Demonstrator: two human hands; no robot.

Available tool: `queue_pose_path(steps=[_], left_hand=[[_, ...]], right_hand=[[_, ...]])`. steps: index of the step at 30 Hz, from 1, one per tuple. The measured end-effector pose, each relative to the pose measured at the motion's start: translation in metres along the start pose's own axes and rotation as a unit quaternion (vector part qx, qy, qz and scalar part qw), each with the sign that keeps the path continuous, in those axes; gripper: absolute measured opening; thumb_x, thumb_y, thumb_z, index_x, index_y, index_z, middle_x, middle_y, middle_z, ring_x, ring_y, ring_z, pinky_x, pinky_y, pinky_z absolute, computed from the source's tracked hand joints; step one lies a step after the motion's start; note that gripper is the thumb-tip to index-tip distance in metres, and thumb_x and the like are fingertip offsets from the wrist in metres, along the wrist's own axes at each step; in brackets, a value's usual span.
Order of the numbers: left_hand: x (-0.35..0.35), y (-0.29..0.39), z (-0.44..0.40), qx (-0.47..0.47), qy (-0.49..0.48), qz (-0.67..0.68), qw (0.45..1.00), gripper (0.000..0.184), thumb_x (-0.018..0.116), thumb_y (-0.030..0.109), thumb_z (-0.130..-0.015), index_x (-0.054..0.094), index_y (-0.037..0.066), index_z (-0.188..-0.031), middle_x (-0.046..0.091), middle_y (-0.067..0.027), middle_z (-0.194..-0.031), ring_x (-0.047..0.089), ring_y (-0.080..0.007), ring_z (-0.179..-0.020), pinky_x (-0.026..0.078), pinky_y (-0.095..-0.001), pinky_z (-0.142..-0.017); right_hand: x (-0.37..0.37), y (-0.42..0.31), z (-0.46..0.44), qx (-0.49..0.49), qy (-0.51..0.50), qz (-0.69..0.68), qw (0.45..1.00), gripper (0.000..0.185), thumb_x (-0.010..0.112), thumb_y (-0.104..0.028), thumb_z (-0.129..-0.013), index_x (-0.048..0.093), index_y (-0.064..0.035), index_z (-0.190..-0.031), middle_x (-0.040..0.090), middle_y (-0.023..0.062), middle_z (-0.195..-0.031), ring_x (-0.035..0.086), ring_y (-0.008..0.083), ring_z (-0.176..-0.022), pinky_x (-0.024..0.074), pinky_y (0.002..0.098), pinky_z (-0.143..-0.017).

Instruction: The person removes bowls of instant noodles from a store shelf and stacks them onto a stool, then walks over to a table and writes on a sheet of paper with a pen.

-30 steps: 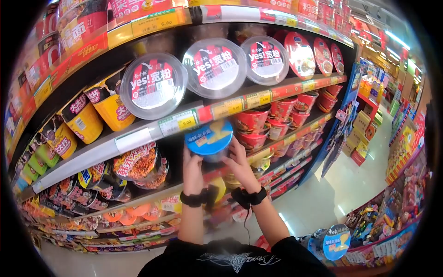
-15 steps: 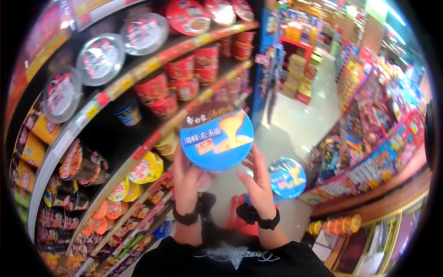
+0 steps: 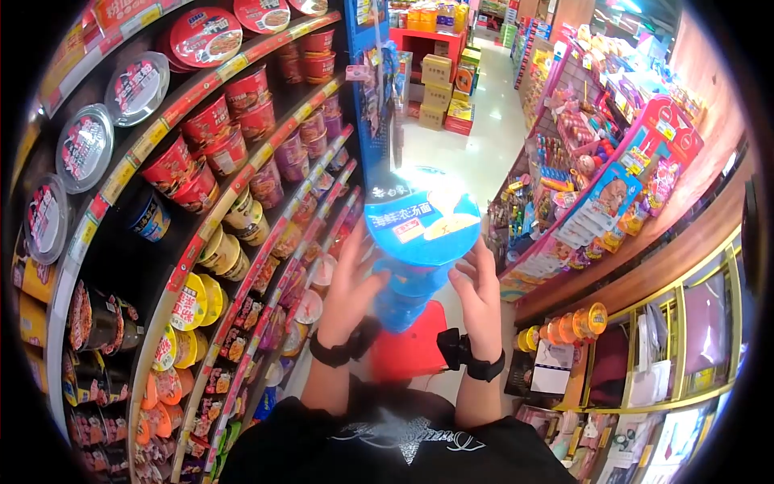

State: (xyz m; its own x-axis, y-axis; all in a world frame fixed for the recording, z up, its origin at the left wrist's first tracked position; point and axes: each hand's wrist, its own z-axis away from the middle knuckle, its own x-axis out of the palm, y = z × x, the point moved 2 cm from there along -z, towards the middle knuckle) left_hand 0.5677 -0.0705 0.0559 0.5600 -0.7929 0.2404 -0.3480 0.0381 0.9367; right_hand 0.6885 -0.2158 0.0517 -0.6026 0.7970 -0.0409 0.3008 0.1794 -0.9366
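Observation:
A blue instant noodle bowl (image 3: 423,222) with a glare-streaked printed lid sits in front of me, on top of a stack of similar blue bowls (image 3: 399,302). My left hand (image 3: 351,286) is curved around its left side, fingertips partly behind the rim. Against the right side, my right hand (image 3: 478,294) has its fingers up near the rim and its thumb toward the lower bowl. Both hands seem to hold the top bowl between them. Underneath, a red stool-like surface (image 3: 411,343) shows, partly hidden by the stack.
Curved shelves (image 3: 113,189) of noodle cups and bowls run along my left, including red cups (image 3: 193,173) and yellow bowls (image 3: 193,302). To the right stands a candy rack (image 3: 564,185). Cardboard boxes (image 3: 435,93) stand farther up the aisle.
My view has turned right. The single bowl held up earlier now lines up over a stack of blue bowls, and my right hand has come closer to its side.

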Motion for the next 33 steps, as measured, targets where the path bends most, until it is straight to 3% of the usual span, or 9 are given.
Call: queue_pose_path(steps=[9, 24, 31, 33], left_hand=[[-0.011, -0.023, -0.001, -0.061, 0.016, 0.026, 0.998, 0.070, 0.048, -0.004, -0.077, 0.025, 0.004, -0.143, 0.032, -0.0117, -0.142, 0.037, -0.0253, -0.127, 0.034, -0.0377, -0.103], [-0.013, -0.019, -0.003, -0.065, 0.023, -0.004, 0.998, 0.059, 0.043, -0.003, -0.079, 0.033, 0.002, -0.137, 0.039, -0.0131, -0.138, 0.038, -0.0251, -0.128, 0.032, -0.0373, -0.104], [-0.025, -0.016, -0.004, -0.047, 0.038, -0.011, 0.998, 0.058, 0.045, -0.005, -0.080, 0.034, 0.001, -0.137, 0.040, -0.0154, -0.137, 0.038, -0.0257, -0.128, 0.031, -0.0367, -0.105], [-0.030, -0.010, -0.003, -0.036, 0.052, -0.014, 0.998, 0.059, 0.045, -0.005, -0.080, 0.033, 0.001, -0.137, 0.040, -0.0160, -0.137, 0.038, -0.0262, -0.128, 0.030, -0.0370, -0.105]], right_hand=[[-0.006, 0.043, 0.004, 0.060, -0.021, -0.042, 0.997, 0.059, 0.055, -0.007, -0.086, 0.032, -0.0035, -0.140, 0.044, 0.0127, -0.127, 0.050, 0.0246, -0.113, 0.0417, 0.0352, -0.093], [-0.007, 0.028, -0.001, 0.076, 0.018, -0.064, 0.995, 0.051, 0.053, -0.006, -0.083, 0.039, -0.0026, -0.133, 0.050, 0.0129, -0.125, 0.048, 0.0234, -0.114, 0.0384, 0.0361, -0.095], [-0.014, 0.002, -0.001, 0.018, 0.107, 0.009, 0.994, 0.048, 0.051, -0.002, -0.081, 0.043, -0.0028, -0.128, 0.047, 0.0110, -0.128, 0.045, 0.0236, -0.117, 0.0360, 0.0358, -0.097], [-0.013, -0.013, 0.003, -0.046, 0.159, 0.028, 0.986, 0.046, 0.051, -0.002, -0.081, 0.045, -0.0023, -0.126, 0.048, 0.0101, -0.127, 0.046, 0.0220, -0.114, 0.0361, 0.0346, -0.095]])
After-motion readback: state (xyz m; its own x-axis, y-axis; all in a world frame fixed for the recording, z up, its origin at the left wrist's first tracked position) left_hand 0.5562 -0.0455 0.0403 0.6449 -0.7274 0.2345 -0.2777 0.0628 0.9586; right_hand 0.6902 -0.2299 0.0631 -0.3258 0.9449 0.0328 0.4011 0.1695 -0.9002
